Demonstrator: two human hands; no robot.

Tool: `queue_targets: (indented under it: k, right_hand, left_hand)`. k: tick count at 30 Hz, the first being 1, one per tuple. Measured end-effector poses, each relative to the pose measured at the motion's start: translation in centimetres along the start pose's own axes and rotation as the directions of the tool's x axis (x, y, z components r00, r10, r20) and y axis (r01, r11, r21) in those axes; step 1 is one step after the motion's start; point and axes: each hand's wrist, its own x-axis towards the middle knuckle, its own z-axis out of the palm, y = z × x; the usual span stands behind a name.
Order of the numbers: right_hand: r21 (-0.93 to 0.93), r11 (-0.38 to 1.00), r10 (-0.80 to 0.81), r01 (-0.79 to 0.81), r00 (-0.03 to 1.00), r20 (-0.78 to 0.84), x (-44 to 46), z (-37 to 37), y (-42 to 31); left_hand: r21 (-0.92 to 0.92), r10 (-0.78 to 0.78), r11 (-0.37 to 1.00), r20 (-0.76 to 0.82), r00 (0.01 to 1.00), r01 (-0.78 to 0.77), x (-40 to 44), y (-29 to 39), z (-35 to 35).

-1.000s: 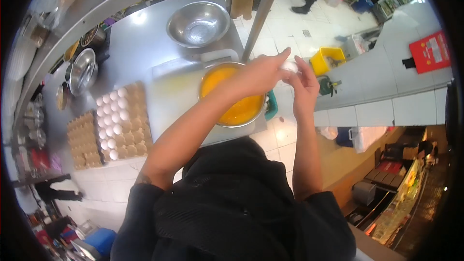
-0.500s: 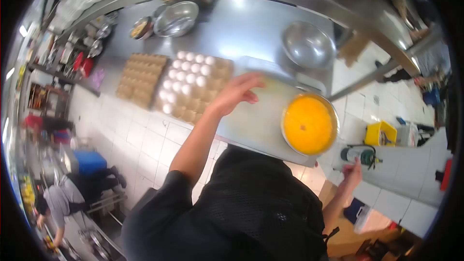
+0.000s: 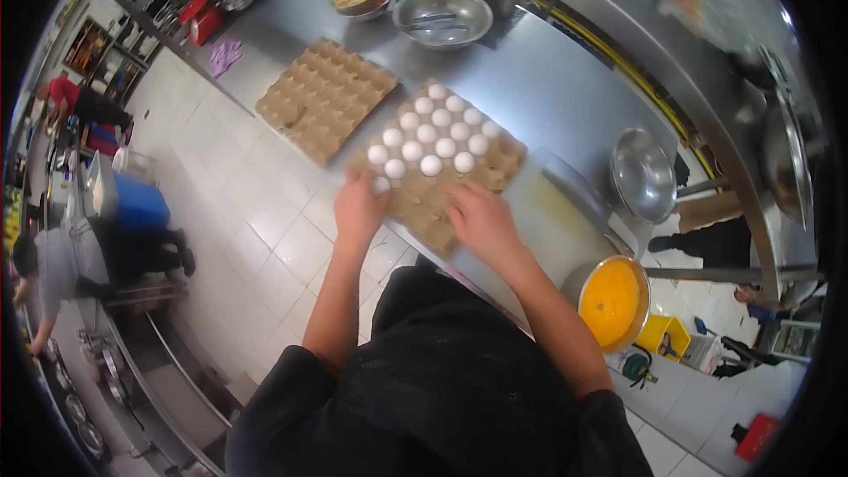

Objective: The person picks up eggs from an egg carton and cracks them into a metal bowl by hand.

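Observation:
Several white eggs (image 3: 427, 133) sit in the far part of a brown cardboard egg tray (image 3: 426, 212), whose near cups hold none. At the tray's near left corner my left hand (image 3: 358, 212) is closed, its thumb and finger around a white egg (image 3: 381, 185). My right hand (image 3: 484, 223) is over the near right cups with its fingers curled down; what is beneath the fingertips is hidden. Right of the tray lies a pale cutting board (image 3: 543, 212). A metal bowl of beaten egg (image 3: 609, 302) stands at the board's right end.
Left of the eggs is another brown egg tray (image 3: 327, 97), without eggs. Metal bowls (image 3: 442, 18) and food containers stand at the back. A steel bowl (image 3: 643, 177) is at the right, below a metal shelf (image 3: 698, 71). Another person (image 3: 62, 269) works at the far left.
My view has turned left. My left hand has come from over the board to the egg tray's left corner. My right hand has come from the far right onto the tray.

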Motion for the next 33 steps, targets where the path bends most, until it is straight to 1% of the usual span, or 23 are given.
queue_targets:
  k: [2,4,7,8,9,10,11,12,13,14,16,17,19,20,21,22,23,24,26,28,30,31,33]
  right_hand:
    - [-0.069,0.995,-0.064,0.068,0.997,0.054,4.1,3.5,0.0]
    - [-0.164,0.967,-0.168,0.197,0.971,0.173,7.7,6.0,0.0]
    - [-0.257,0.932,-0.182,0.257,0.942,0.283,10.3,7.9,0.6]
    - [-0.253,0.936,-0.171,0.245,0.945,0.280,10.5,8.4,0.9]
    - [-0.232,0.937,-0.190,0.259,0.941,0.281,10.7,8.6,1.1]
    - [-0.212,0.937,-0.213,0.278,0.935,0.285,10.9,8.7,1.4]
    - [-0.208,0.938,-0.212,0.277,0.934,0.288,11.0,8.6,1.7]
    - [-0.180,0.945,-0.217,0.273,0.935,0.282,10.9,8.2,1.4]
    - [-0.152,0.951,-0.220,0.268,0.936,0.273,10.8,8.0,1.3]
    - [-0.151,0.952,-0.218,0.266,0.937,0.273,10.8,8.3,1.6]
    - [-0.051,0.981,-0.177,0.188,0.970,0.164,10.8,8.2,1.6]
    - [-0.060,0.983,-0.164,0.174,0.975,0.151,10.4,7.9,1.8]
    - [0.285,0.943,0.132,-0.172,0.979,0.156,9.3,5.8,0.3]
    - [0.274,0.944,0.148,-0.182,0.979,0.142,8.3,5.5,0.6]
    - [0.594,0.776,0.216,-0.213,0.974,0.066,6.9,5.3,1.2]
    - [0.841,0.513,0.302,-0.174,0.953,0.014,5.5,4.7,1.7]
    - [0.939,0.295,0.383,-0.179,0.922,0.055,4.0,3.7,2.2]
    - [0.936,0.304,0.406,-0.177,0.913,0.041,2.5,2.5,2.5]
    - [0.981,-0.154,0.437,-0.115,0.883,0.172,-0.4,0.0,2.9]
    - [0.992,-0.109,0.501,-0.055,0.859,0.102,-2.7,-1.7,2.6]
    - [0.907,0.419,0.512,-0.025,0.832,-0.213,-4.5,-2.8,2.2]
    - [0.903,0.428,0.531,-0.019,0.815,-0.234,-5.2,-3.4,1.9]
    - [0.696,0.716,0.478,-0.055,0.765,-0.432,-6.6,-4.5,1.5]
  left_hand:
    - [-0.076,0.072,0.994,-0.027,0.997,-0.074,0.6,-1.0,0.3]
    - [-0.079,0.071,0.994,-0.022,0.997,-0.073,0.9,-1.2,-0.5]
    - [-0.191,0.100,0.977,0.039,0.994,-0.091,1.7,-2.5,-1.4]
    - [-0.444,-0.007,0.893,0.152,0.988,0.074,2.1,-3.3,-1.8]
    - [-0.641,-0.082,0.724,0.285,0.955,0.253,2.6,-4.2,-2.1]
    - [-0.638,-0.082,0.726,0.290,0.954,0.256,3.0,-5.1,-2.2]
    - [-0.792,-0.114,0.441,0.417,0.902,0.422,3.4,-6.0,-2.3]
    - [-0.830,-0.099,0.100,0.540,0.836,0.548,3.5,-6.6,-2.4]
    - [-0.835,-0.007,-0.020,0.549,0.835,0.549,3.7,-7.0,-2.3]
    - [-0.834,-0.007,-0.018,0.551,0.834,0.551,3.8,-7.1,-2.2]
    - [-0.752,0.146,-0.259,0.590,0.794,0.606,4.2,-6.3,-2.4]
    - [-0.747,0.163,-0.250,0.595,0.787,0.616,4.3,-5.6,-2.4]
    - [-0.669,0.298,-0.417,0.539,0.788,0.616,4.7,-3.7,-2.4]
    - [-0.659,0.319,-0.413,0.543,0.777,0.629,4.9,-2.9,-2.3]
    - [-0.678,0.360,-0.403,0.499,0.788,0.614,5.1,-2.0,-2.0]
    - [-0.696,0.401,-0.397,0.456,0.795,0.599,5.2,-1.1,-1.6]
    - [-0.682,0.419,-0.397,0.460,0.782,0.614,5.3,-0.4,-1.1]
    - [-0.686,0.461,-0.377,0.444,0.768,0.622,5.4,0.3,-0.5]
    - [-0.672,0.536,-0.342,0.435,0.724,0.657,5.6,1.9,0.6]
    - [-0.653,0.615,-0.292,0.431,0.660,0.699,5.6,4.0,1.5]
    - [-0.627,0.660,-0.236,0.457,0.596,0.742,5.4,6.6,2.1]
    - [-0.641,0.672,-0.169,0.481,0.563,0.749,5.2,7.7,2.6]
    - [-0.654,0.681,-0.056,0.528,0.508,0.755,4.5,9.7,3.6]
